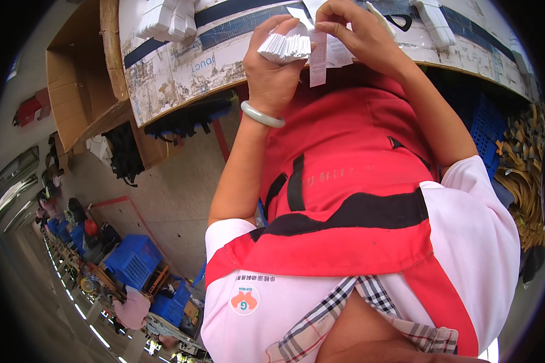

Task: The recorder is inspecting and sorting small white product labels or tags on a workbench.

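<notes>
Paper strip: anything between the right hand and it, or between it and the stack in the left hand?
Nothing visible. The right hand already pinches the paper strip, which hangs right beside the fanned stack of white tags gripped by the left hand.

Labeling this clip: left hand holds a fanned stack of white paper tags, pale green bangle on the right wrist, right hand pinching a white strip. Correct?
One slip: the pale green bangle sits on the left wrist, not the right. The head view shows it just below the left hand, which does hold the fanned stack of white paper tags. The right hand pinches a white strip as you said.
</notes>
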`<action>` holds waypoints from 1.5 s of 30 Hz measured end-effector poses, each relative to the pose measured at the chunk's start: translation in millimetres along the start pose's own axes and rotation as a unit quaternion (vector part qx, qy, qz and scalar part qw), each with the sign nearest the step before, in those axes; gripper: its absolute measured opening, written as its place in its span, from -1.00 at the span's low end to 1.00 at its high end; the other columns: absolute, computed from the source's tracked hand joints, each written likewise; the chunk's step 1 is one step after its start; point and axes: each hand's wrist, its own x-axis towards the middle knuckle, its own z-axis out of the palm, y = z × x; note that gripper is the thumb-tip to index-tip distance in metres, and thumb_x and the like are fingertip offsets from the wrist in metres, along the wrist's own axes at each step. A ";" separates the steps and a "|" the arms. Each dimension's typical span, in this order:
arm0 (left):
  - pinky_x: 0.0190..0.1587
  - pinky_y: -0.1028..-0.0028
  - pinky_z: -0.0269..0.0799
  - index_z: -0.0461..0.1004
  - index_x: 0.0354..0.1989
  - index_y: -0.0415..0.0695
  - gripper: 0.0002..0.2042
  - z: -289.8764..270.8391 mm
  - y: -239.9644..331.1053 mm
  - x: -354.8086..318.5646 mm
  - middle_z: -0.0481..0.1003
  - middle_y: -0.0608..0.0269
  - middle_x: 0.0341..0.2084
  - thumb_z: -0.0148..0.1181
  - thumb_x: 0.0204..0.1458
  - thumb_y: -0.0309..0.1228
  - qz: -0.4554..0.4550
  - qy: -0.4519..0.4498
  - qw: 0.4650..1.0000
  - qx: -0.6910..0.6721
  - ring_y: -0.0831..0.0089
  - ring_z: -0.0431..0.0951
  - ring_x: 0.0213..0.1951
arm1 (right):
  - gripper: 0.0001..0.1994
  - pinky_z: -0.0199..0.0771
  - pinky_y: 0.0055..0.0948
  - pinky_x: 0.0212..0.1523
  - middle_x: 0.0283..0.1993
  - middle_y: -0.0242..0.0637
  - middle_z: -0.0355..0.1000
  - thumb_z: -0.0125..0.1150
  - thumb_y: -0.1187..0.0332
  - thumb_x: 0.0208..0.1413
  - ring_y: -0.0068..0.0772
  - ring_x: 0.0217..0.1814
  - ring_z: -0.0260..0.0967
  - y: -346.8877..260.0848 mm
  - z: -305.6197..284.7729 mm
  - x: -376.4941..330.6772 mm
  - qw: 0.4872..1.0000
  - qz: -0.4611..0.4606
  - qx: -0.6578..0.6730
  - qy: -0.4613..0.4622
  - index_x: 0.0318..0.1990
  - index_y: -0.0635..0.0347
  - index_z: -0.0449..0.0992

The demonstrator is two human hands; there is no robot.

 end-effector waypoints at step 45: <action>-0.35 0.49 0.50 0.47 -0.16 -0.25 -0.81 -17.7 -6.2 -21.2 0.54 0.21 -0.39 0.26 0.08 -0.50 -0.445 -0.153 0.767 -0.437 0.47 0.56 -0.40 | -0.85 0.43 -0.49 -0.21 -0.29 -0.31 0.43 0.26 0.36 0.14 -0.43 -0.25 0.41 23.5 1.2 13.0 0.998 0.016 -0.061 0.015 -0.22 0.25 0.54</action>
